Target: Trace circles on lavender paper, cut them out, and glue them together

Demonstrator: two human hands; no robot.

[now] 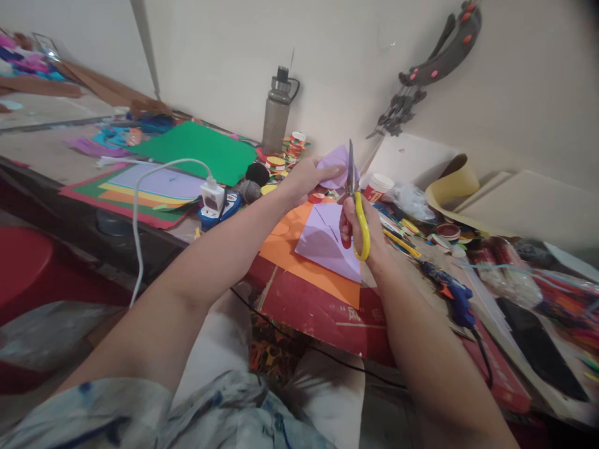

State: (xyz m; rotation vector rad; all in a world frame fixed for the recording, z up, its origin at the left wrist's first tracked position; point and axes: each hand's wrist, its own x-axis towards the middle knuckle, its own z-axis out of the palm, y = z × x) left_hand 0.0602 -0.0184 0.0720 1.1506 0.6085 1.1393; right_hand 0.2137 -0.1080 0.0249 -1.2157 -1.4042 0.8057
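My left hand (pixel 311 178) pinches a small piece of purple paper (pixel 334 163) above the table. My right hand (pixel 358 221) is wrapped round a pair of scissors (pixel 362 234) with yellow and red handles. The blades point up and overlap the right side of the purple piece; whether they are cutting into it I cannot tell. Below both hands lies a larger purple sheet (pixel 322 246) with dark slits or lines on it. It rests on an orange sheet (pixel 344 294), which lies on a red board (pixel 304 308).
On the left are a green sheet (pixel 196 149), stacked coloured sheets (pixel 154 181) and a power adapter (pixel 218 209) with a white cable. A grey bottle (pixel 277 115) stands at the wall. A blue glue gun (pixel 456 299) and a black phone-like slab (pixel 538 346) lie to the right.
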